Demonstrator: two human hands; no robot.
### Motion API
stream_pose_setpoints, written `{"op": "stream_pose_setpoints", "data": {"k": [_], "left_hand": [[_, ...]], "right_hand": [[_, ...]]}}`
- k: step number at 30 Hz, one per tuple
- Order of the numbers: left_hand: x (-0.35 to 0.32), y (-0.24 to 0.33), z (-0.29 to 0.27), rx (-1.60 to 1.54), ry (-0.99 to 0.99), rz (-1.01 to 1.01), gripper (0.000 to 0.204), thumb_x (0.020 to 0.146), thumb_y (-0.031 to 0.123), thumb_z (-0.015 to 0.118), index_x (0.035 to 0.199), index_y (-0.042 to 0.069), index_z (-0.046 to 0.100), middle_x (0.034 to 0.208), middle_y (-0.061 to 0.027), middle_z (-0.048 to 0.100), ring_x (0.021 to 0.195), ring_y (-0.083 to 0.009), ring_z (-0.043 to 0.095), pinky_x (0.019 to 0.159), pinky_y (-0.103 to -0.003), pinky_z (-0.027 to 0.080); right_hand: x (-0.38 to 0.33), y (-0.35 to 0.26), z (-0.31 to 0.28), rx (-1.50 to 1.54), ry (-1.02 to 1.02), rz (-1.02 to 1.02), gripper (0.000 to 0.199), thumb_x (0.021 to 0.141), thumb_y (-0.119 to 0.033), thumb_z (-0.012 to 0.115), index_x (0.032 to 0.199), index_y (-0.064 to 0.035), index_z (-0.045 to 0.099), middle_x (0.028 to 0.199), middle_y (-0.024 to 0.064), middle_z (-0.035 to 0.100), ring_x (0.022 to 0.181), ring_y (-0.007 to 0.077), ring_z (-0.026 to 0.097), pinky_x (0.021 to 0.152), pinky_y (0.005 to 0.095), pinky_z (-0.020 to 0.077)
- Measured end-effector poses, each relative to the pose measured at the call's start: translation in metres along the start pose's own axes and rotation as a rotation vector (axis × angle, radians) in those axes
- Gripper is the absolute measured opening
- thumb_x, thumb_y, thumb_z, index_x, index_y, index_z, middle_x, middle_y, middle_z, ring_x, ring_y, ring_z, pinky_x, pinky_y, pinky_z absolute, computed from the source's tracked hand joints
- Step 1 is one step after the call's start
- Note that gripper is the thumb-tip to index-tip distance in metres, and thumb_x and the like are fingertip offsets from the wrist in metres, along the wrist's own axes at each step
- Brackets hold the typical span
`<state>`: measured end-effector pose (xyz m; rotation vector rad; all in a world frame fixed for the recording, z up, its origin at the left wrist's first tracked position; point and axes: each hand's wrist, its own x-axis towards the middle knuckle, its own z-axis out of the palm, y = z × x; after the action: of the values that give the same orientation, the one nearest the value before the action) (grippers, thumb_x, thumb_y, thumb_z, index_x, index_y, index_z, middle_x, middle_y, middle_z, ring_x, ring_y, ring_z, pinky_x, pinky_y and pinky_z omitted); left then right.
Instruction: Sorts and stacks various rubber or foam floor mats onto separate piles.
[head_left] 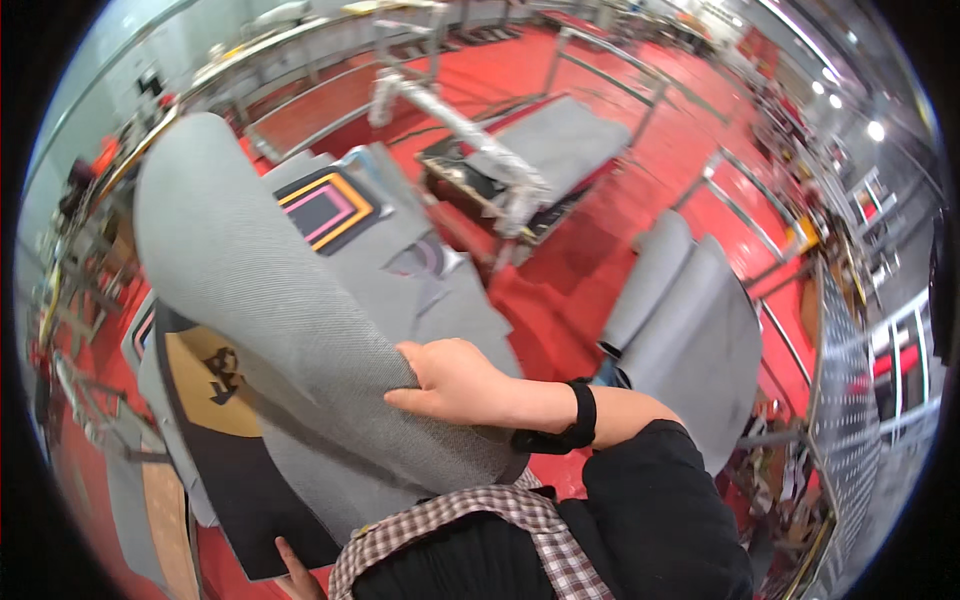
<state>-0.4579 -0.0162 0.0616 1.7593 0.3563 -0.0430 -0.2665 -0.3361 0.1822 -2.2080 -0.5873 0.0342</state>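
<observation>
My right hand (450, 382), coming from the right with a black band (580, 415) on the wrist, is closed on the edge of a large grey ribbed mat (290, 300). That mat is lifted and curls up toward the far left. Beneath it lies a black mat (235, 480) with a tan patch (205, 385) and a dark figure on it. At the lower edge my left hand (297, 575) is partly in view, one digit over the black mat's near edge; its other fingers are hidden.
Beyond lie more grey mats (400, 290) and one with orange and pink frames (328, 210). A plastic-wrapped bar (465, 130) crosses near a low bench with a grey sheet (560, 145). Grey mats (680, 320) drape at right, beside a perforated metal panel (850, 420).
</observation>
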Motion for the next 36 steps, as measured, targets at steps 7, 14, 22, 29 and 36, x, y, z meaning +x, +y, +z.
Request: {"op": "stream_pose_setpoints", "data": {"k": [7,14,22,29,36], "left_hand": [[-0.024,0.049,0.157,0.235,-0.772,0.089,0.041,0.09,0.018,0.049,0.12,-0.009,0.044,0.125,-0.0167,0.048,0.114,-0.0252,0.047,0.096,-0.034,0.038],[0.029,0.177,0.387,0.428,-1.368,0.201,0.04,0.09,0.021,0.048,0.118,-0.007,0.046,0.125,-0.0172,0.049,0.114,-0.0253,0.048,0.096,-0.035,0.039],[0.033,0.131,0.526,0.472,-1.698,0.65,0.043,0.088,0.023,0.05,0.122,-0.003,0.045,0.12,-0.0196,0.053,0.113,-0.0269,0.05,0.094,-0.038,0.041],[0.11,0.046,0.409,0.586,-1.291,0.294,0.047,0.084,0.026,0.052,0.123,0.0,0.045,0.113,-0.018,0.057,0.103,-0.0309,0.054,0.09,-0.038,0.042],[0.124,-0.085,0.13,0.011,0.307,-0.393,0.044,0.083,0.016,0.052,0.124,0.003,0.046,0.104,-0.012,0.06,0.097,-0.0192,0.055,0.081,-0.031,0.044]], "right_hand": [[-0.25,0.003,-0.202,-0.014,0.52,0.29,0.038,0.072,-0.02,0.07,0.1,-0.0001,0.055,0.077,0.0175,0.062,0.072,0.0295,0.063,0.064,0.035,0.0484],[-0.461,0.039,-0.28,-0.242,1.446,0.695,0.037,0.074,-0.01,0.069,0.104,0.0056,0.054,0.094,0.009,0.063,0.084,0.0155,0.057,0.078,0.0301,0.0447],[-0.645,0.21,-0.298,-0.7,1.265,1.19,0.042,0.079,-0.018,0.065,0.111,0.0062,0.052,0.105,0.0218,0.059,0.091,0.0317,0.058,0.082,0.037,0.0451],[-0.65,0.377,-0.216,-0.278,0.918,1.304,0.04,0.07,-0.002,0.056,0.109,0.0082,0.05,0.096,0.0165,0.059,0.083,0.0232,0.056,0.076,0.0324,0.0454],[-0.282,0.361,-0.046,0.203,0.186,0.702,0.03,0.077,-0.015,0.064,0.102,0.0016,0.06,0.093,0.0114,0.063,0.087,0.0176,0.06,0.079,0.0285,0.0466]]}}
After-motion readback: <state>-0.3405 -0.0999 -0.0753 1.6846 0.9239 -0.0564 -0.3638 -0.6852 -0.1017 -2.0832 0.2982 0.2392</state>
